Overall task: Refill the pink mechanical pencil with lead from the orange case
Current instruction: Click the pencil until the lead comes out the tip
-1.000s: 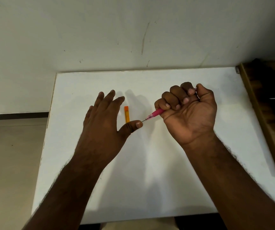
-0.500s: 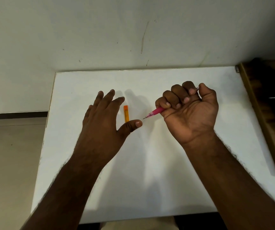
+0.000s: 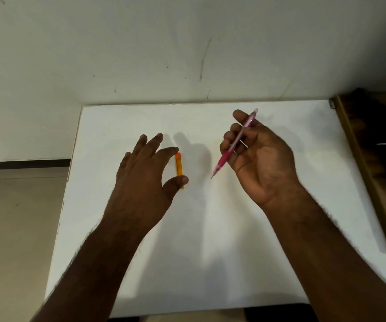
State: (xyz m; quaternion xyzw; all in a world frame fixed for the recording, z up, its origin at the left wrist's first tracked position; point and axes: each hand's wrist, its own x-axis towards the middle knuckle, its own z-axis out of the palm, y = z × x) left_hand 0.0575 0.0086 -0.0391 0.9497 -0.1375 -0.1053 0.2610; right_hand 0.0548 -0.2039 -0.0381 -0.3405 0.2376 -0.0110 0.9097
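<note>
Orange plastic is what I check first: the lead case (image 3: 179, 169) lies flat on the white table (image 3: 210, 240), lid apparently on, with my left hand (image 3: 144, 180) hovering over it, fingers spread and relaxed, holding nothing. The thumb covers the case's near end, and I cannot tell whether it touches. My right hand (image 3: 260, 162) is turned palm-up, well apart from the case, fingers curled loosely round the pink pencil (image 3: 232, 146), which slants with its tip down toward the table and its cap end up past the fingertips.

By my reading the refill has barely started. No lead is out, the case looks unopened, and the pencil's cap seems in place. Left to do: pick up the case, open it, draw a lead, uncap the pencil, feed it in.

Hard to judge is whether any lead shows at the pencil tip; it is too fine to see. A brown frame at the right is cut off by the picture edge.
</note>
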